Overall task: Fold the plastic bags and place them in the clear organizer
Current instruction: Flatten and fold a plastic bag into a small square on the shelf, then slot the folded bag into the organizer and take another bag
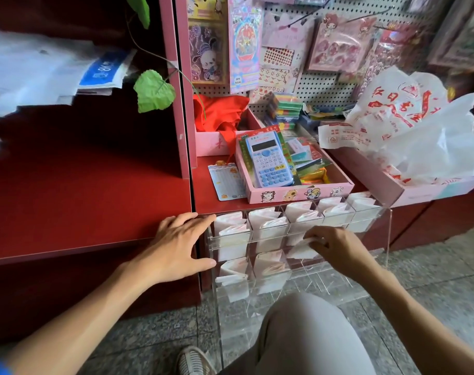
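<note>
My right hand (336, 246) pinches a folded bag (302, 249) at a middle-row cell of the clear organizer (387, 234), third from the left. My left hand (180, 243) lies flat, fingers spread, on the red shelf (81, 190) edge against the organizer's left side. Unfolded bags (414, 131) sit heaped in a pink box (387, 185), upper right.

Two bare forearms reach forward from the bottom edge. The left hand (180, 246) lies flat, fingers straight and spread, thumb out to the side. The right hand (332, 246) is curled, fingertips pinching something white. A bent knee shows below.
</note>
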